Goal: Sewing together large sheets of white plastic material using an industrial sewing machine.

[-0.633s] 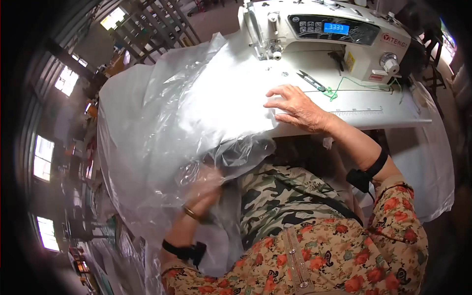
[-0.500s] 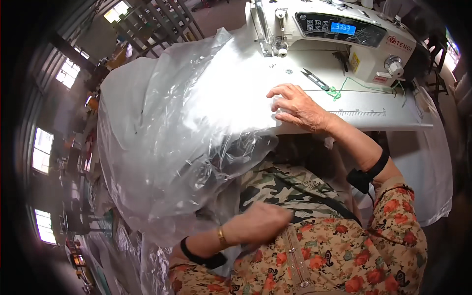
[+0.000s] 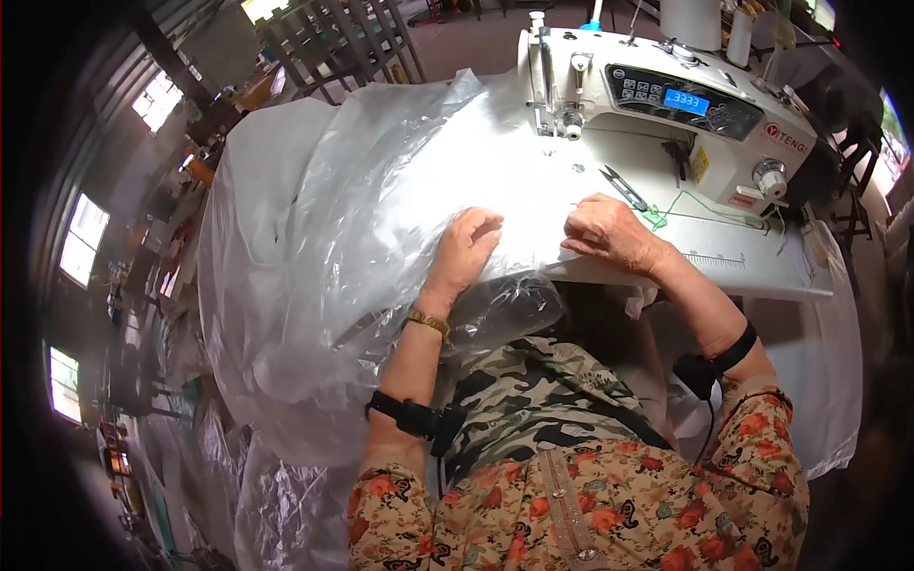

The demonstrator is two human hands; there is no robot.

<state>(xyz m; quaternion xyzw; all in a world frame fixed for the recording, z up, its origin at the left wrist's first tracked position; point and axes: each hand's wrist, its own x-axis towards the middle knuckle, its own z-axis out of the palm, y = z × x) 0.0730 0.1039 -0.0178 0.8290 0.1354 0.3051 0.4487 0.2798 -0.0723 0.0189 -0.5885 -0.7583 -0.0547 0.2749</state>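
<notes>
In the head view, the clear plastic sheeting (image 3: 314,228) spread across the left of the counter (image 3: 757,274) and hung over its front edge; whether it formed a bag with contents could not be told. It looked milky, thin and creased, glaring white beneath the sewing machine (image 3: 738,143) lamp. The left hand (image 3: 465,249) lay over the sheeting, fingers bent, its grip partly closed; I could not tell if it pinched any. The right hand (image 3: 614,233) curled tightly near the snips (image 3: 624,187) and green thread (image 3: 655,218), its hold hidden.
</notes>
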